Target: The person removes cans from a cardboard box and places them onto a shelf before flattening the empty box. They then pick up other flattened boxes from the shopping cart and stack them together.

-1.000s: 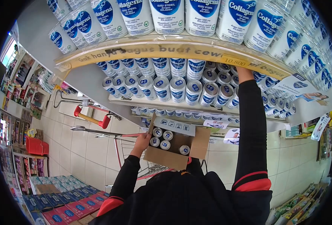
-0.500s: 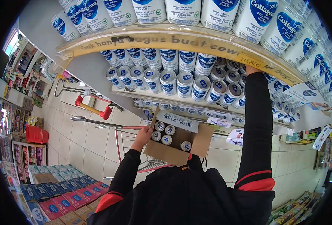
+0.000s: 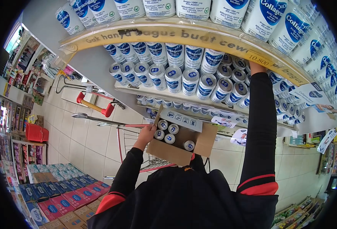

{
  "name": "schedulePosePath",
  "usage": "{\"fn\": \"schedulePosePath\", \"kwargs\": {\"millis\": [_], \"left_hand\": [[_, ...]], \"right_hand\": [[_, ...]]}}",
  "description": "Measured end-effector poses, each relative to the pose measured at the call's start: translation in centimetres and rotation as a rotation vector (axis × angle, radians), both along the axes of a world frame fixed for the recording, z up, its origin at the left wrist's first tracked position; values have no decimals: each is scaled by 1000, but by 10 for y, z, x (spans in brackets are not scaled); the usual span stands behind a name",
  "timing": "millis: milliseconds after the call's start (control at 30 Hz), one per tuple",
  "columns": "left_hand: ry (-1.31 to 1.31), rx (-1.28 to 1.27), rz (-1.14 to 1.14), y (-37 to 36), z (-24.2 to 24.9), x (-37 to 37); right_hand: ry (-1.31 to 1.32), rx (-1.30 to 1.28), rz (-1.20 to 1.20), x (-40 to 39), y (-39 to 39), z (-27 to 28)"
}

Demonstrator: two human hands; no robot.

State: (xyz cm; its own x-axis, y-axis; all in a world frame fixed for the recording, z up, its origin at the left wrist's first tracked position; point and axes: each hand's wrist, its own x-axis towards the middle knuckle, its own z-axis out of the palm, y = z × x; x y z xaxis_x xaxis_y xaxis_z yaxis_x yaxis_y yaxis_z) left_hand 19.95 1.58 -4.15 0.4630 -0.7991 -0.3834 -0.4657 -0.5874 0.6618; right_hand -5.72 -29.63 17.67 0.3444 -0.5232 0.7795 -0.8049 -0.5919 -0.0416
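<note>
My left hand (image 3: 147, 134) is closed around the left flap of an open cardboard box (image 3: 171, 153). Several white and blue milk cans (image 3: 172, 128) stand inside it, most grouped at the left, with a single can (image 3: 188, 145) at the right. My right hand (image 3: 257, 67) reaches into the middle shelf, its fingers hidden behind the yellow price strip (image 3: 199, 40). Close to it are rows of upright cans (image 3: 224, 84) with silver lids; whether it touches one cannot be seen.
A shopping cart (image 3: 128, 143) stands below and left of the box, with a red and yellow handle (image 3: 96, 105) nearby. Larger-looking cans (image 3: 193, 7) line the upper shelf. Stacked drink cartons (image 3: 63, 204) sit at lower left, and red baskets (image 3: 36, 133) farther left.
The shelf scene has shifted slightly down and right in view. My right hand stays behind the price strip, and my left hand keeps its hold on the box.
</note>
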Motion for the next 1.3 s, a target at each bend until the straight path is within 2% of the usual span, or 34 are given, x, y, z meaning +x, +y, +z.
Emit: {"fn": "schedulePosePath", "kwargs": {"millis": [367, 433, 467, 533, 567, 600, 633, 667, 700, 767, 867, 933, 1000, 1133, 1200, 1300], "left_hand": [[11, -32, -1, 1, 1, 0], [11, -21, -2, 0, 3, -1], [16, -20, 3, 1, 2, 0], [-1, -51, -5, 0, 1, 0], [4, -48, -2, -1, 0, 1], [24, -48, -8, -2, 0, 2], [43, -48, -15, -1, -1, 2], [44, -46, -21, 1, -3, 2], [39, -56, -4, 1, -6, 2], [24, -79, 10, -4, -9, 5], [-72, -120, 13, 0, -11, 3], [33, -12, 5, -1, -4, 3], [43, 6, 10, -1, 0, 1], [36, -12, 12, 0, 1, 1], [11, -12, 9, 2, 2, -1], [-17, -45, -9, 2, 5, -1]], "right_hand": [[1, -75, -31, 7, -13, 7], [-451, 650, 267, 2, 57, 35], [-626, 847, 488, -3, 82, 30], [-690, 1260, 849, -8, 138, 6], [-607, 1440, 919, -4, 155, -17], [-466, 1557, 886, 7, 174, -43], [-362, 1705, 744, 20, 188, -84], [-235, 1712, 687, 27, 198, -138], [104, 1633, 426, 33, 208, -172], [609, 1445, 187, 33, 221, -210], [608, 1398, 62, 32, 236, -230], [704, 1471, 57, 39, 243, -222], [678, 1370, -64, 44, 252, -230], [878, 1340, 49, 57, 256, -252], [905, 1330, -216, 68, 260, -255], [887, 1368, -122, 70, 253, -250]]}}
